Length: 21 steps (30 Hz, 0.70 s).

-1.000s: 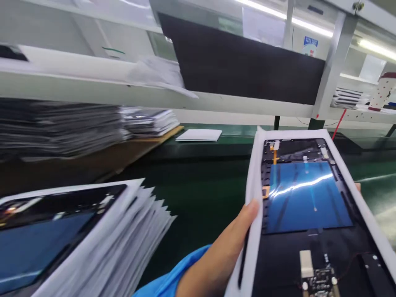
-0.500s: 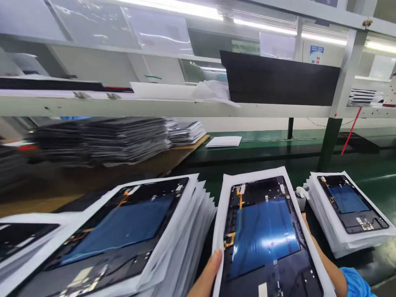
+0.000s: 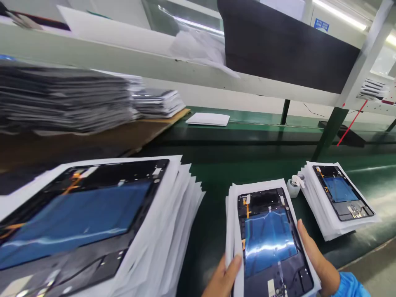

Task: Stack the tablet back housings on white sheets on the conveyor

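Observation:
My left hand (image 3: 223, 275) grips the left edge of a tablet housing (image 3: 297, 284) and the white sheets beneath it, thumb on top. At the opposite edge is my right hand (image 3: 318, 258), its thumb along the side and its other fingers mostly hidden. The housing has a dark frame, a shiny blue film (image 3: 269, 239) and orange flex strips. To the left stands a tall stack of white sheets (image 3: 161, 231) with a similar tablet housing (image 3: 86, 214) on top. Another stack (image 3: 320, 214) carrying a tablet housing (image 3: 340, 189) is to the right.
A small white bottle (image 3: 293, 187) stands beside the right stack. Behind, dark flat pieces (image 3: 68, 99) are piled on a brown board (image 3: 145, 134), and a white pad (image 3: 208, 119) lies on the green bench (image 3: 213, 161). A shelf (image 3: 139, 66) with a black panel (image 3: 287, 47) crosses above.
The view has tilted and shifted. Both hands and the tablet housing between them now look lower and farther from the camera. More white sheet edges show at its left side.

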Tool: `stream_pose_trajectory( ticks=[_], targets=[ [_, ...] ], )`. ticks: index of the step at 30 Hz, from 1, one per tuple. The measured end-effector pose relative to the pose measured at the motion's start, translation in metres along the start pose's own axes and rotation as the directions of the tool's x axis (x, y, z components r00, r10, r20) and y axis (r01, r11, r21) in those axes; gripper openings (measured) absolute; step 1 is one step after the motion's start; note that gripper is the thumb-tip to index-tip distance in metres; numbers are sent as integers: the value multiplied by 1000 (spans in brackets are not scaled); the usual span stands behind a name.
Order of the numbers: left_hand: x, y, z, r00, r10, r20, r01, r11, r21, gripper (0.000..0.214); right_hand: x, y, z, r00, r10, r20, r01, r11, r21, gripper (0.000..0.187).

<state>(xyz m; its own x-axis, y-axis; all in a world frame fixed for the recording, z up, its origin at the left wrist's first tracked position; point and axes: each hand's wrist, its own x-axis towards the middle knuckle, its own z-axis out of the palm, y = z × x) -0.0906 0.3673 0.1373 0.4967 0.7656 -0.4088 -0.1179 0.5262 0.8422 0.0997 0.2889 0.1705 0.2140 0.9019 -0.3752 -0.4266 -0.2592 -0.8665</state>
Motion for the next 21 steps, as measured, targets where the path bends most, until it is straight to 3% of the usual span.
stream_pose_trajectory(
  ticks=[4, 6, 9, 12, 14, 17, 19, 21],
  targets=[
    [2, 9, 8, 993, 65, 101, -71, 996, 55, 68, 1, -6, -2, 996, 77, 48, -82, 990, 111, 73],
    [7, 10, 4, 991, 75, 112, -91, 985, 145, 70, 1, -11, -3, 999, 37, 14, -37, 999, 11, 75],
    [12, 9, -10, 982, 174, -77, -135, 922, 362, 72, 0, -17, -13, 992, -39, -120, 12, 976, -218, 73],
    [7, 17, -18, 901, 370, -226, -185, 801, 570, 67, 2, -23, -27, 967, -96, -236, 13, 943, -332, 71],
    [-1, 28, -13, 864, 477, -161, -264, 702, 662, 60, 5, -25, -32, 945, -140, -295, 8, 913, -408, 71],
    [-7, 45, 5, 823, 568, 37, -398, 529, 750, 52, 9, -24, -32, 919, -233, -319, 26, 842, -539, 70],
    [-3, 52, 16, 820, 567, 74, -389, 460, 798, 53, 9, -22, -31, 910, -291, -294, 48, 781, -623, 66],
    [7, 54, 22, 849, 527, 34, -317, 457, 831, 59, 9, -22, -33, 905, -336, -261, 62, 711, -700, 59]
  ],
)
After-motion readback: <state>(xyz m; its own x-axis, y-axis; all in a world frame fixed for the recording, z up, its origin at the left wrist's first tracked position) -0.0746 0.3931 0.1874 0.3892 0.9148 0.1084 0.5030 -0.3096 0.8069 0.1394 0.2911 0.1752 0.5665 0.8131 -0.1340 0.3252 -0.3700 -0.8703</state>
